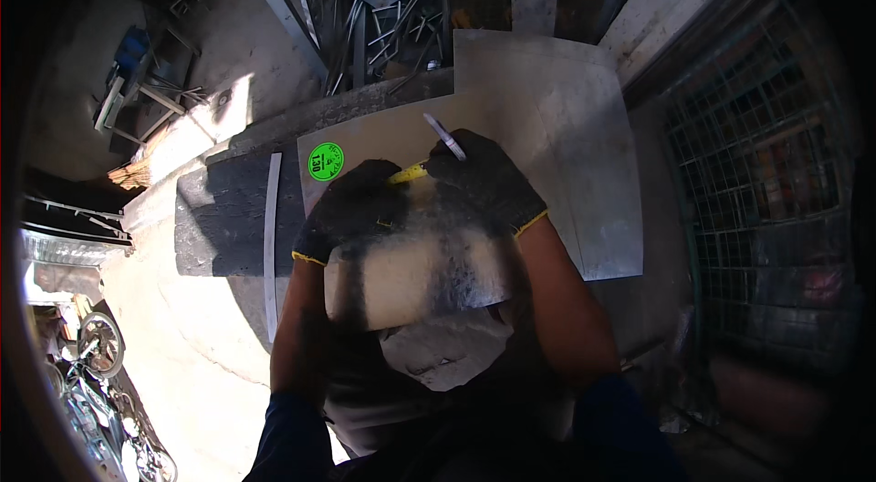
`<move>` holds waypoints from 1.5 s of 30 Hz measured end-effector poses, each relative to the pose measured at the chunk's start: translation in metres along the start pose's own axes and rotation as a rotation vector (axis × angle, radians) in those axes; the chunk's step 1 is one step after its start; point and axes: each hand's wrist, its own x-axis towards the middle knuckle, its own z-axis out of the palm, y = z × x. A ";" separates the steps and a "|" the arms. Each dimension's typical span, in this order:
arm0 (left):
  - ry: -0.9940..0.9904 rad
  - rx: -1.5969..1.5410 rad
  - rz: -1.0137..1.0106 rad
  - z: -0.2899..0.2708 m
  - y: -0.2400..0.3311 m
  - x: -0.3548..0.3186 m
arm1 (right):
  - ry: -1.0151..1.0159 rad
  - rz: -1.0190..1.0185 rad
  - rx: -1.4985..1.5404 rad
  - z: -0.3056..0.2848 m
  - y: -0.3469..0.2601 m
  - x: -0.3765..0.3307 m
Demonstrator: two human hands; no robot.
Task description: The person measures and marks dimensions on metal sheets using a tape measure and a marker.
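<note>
Both my hands wear dark work gloves with yellow cuffs. Between them a short stretch of yellow tape measure (408,173) lies over a sheet of metal (420,272). My left hand (354,206) is closed round the tape's left part, and its case does not show. A slim whitish marker (444,137) sticks up out of my right hand (484,183), whose curled fingers also meet the tape's right end. The sheet rests in front of my body, with a round green sticker (326,162) near its far left corner.
A larger metal sheet (593,162) lies beyond and to the right. On the left are a dark flat board (214,217) and a narrow metal strip (273,245). Metal offcuts (383,16) pile under a bench at the back. Green wire mesh (757,181) stands right; bicycles (100,391) stand lower left.
</note>
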 end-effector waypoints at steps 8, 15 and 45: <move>0.045 1.409 0.359 -0.089 0.004 -0.007 | 0.894 0.155 0.366 -0.118 0.042 0.010; 0.408 1.244 0.226 -0.070 0.011 0.001 | 1.042 0.187 0.407 -0.124 0.094 0.019; 0.387 1.432 0.311 -0.045 0.024 0.007 | 0.770 -0.221 -0.775 -0.063 0.072 0.018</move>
